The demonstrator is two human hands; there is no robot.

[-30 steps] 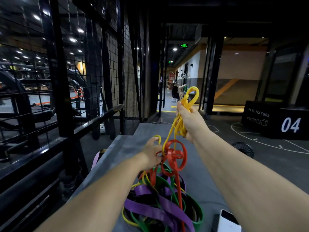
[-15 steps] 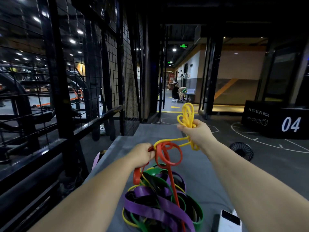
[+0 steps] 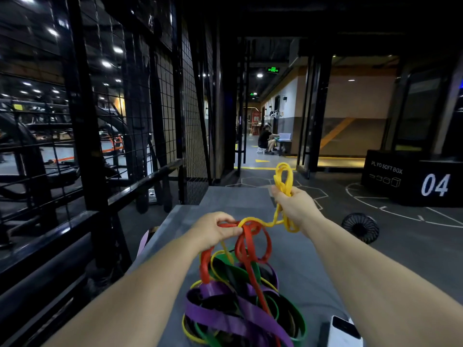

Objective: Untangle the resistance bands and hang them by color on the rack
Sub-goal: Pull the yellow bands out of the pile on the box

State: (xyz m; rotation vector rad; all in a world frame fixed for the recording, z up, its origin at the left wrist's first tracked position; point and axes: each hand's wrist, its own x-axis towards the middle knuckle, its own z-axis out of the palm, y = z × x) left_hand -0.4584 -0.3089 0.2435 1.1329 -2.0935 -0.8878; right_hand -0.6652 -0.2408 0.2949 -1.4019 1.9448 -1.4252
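A tangled pile of resistance bands (image 3: 240, 306), purple, green, yellow and red, lies on a grey bench (image 3: 295, 276) in front of me. My right hand (image 3: 295, 206) grips a bunched yellow band (image 3: 283, 179), its loops sticking up above my fist and a strand running left to the knot. My left hand (image 3: 215, 230) pinches a red band (image 3: 253, 244) where the yellow strand crosses it. The red loops hang down into the pile. A black metal rack (image 3: 82, 146) with wire mesh stands to the left.
A white phone (image 3: 344, 331) lies on the bench at the lower right. A small black fan (image 3: 360, 227) sits on the floor to the right, with a black plyo box (image 3: 413, 181) marked 04 behind it. A person sits far down the corridor.
My right hand has come down and moved right with the yellow band, stretching a strand sideways. My left hand has shifted its hold to the red band at the knot.
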